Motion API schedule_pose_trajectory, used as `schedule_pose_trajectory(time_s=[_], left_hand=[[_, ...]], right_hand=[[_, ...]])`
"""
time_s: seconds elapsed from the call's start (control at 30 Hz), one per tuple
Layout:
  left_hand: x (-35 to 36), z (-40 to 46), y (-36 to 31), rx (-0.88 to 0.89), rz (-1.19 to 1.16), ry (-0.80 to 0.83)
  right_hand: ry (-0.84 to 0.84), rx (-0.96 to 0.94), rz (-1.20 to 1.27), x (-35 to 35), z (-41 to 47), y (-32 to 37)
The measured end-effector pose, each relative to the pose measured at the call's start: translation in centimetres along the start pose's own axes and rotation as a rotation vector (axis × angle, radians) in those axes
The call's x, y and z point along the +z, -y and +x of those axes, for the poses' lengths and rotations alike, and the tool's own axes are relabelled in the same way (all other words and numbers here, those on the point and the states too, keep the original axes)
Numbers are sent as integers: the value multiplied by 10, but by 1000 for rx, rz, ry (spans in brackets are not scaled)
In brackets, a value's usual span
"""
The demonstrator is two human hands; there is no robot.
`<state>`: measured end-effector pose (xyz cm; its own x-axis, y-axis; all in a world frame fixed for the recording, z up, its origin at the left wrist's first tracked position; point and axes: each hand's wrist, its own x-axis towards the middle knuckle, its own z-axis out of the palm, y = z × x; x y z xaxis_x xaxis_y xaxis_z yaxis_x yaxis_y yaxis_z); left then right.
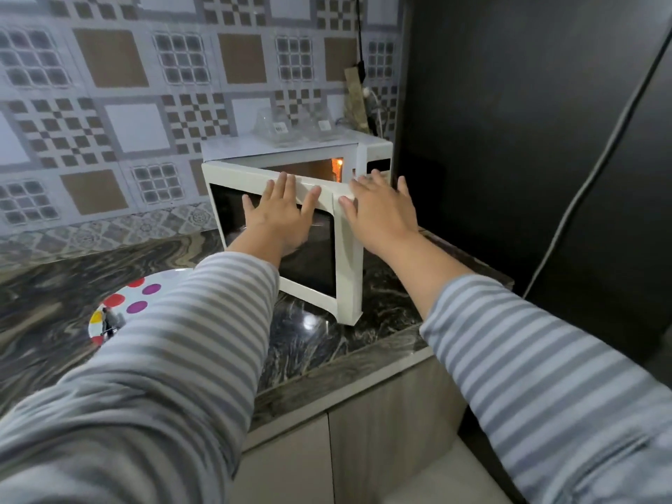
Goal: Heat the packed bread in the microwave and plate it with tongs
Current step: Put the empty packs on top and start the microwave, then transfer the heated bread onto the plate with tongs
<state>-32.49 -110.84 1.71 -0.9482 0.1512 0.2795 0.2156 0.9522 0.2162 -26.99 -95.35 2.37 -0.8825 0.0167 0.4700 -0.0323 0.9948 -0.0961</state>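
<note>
Our left hand (pixel 280 216) and right hand (pixel 378 209), fingers spread, lie flat against the half-open microwave door (pixel 291 231); dotted plate (pixel 120 307) left of it.

Patterned tile wall (pixel 120 103), dark marbled countertop (pixel 54 285), black refrigerator (pixel 509 121), beige cabinets (pixel 363 449)

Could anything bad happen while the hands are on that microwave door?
Maybe. The right hand reaches past the free edge of the half-open microwave door, which the left hand presses flat; fingers might get pinched if it swings shut. The dotted plate lies right beside the left sleeve, which might nudge it along the counter.
</note>
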Motion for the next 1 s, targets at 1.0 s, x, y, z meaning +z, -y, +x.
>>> schedule_pose_trajectory(time_s=[1.0], left_hand=[[59, -112, 318, -459, -98, 225]], right_hand=[[551, -234, 261, 182, -24, 227]])
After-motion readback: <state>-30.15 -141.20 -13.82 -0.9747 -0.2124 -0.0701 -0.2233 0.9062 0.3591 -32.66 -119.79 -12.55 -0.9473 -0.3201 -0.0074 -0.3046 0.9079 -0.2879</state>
